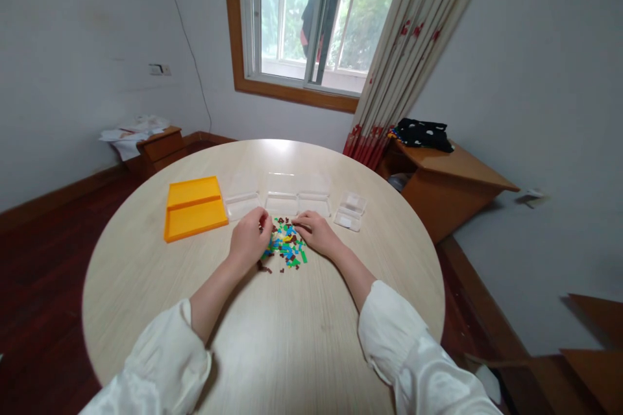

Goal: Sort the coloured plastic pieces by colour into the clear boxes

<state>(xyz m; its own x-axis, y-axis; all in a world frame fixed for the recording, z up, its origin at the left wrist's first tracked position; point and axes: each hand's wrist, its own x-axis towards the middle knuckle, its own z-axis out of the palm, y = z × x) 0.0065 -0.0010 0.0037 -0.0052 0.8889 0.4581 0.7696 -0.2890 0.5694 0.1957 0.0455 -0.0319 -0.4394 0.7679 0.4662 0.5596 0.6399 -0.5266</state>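
A loose pile of small plastic building bricks (288, 245) in blue, green, brown and yellow lies on the table between my hands. My left hand (249, 235) is at the pile's left edge, its fingers curled in and thumb against them; whatever is between them is too small to make out. From the right, my right hand (318, 233) reaches over the upper right edge of the pile, fingertips bent together close to some brown bricks. I cannot make out what these fingertips hold.
On the round table (292, 350), a yellow two-part tray (193, 220) stands at the left. Clear plastic boxes (282, 205) with raised lids line up behind the pile, and a smaller clear box (349, 211) stands at the right. Beyond are a curtain (399, 45) and a wooden cabinet (442, 188).
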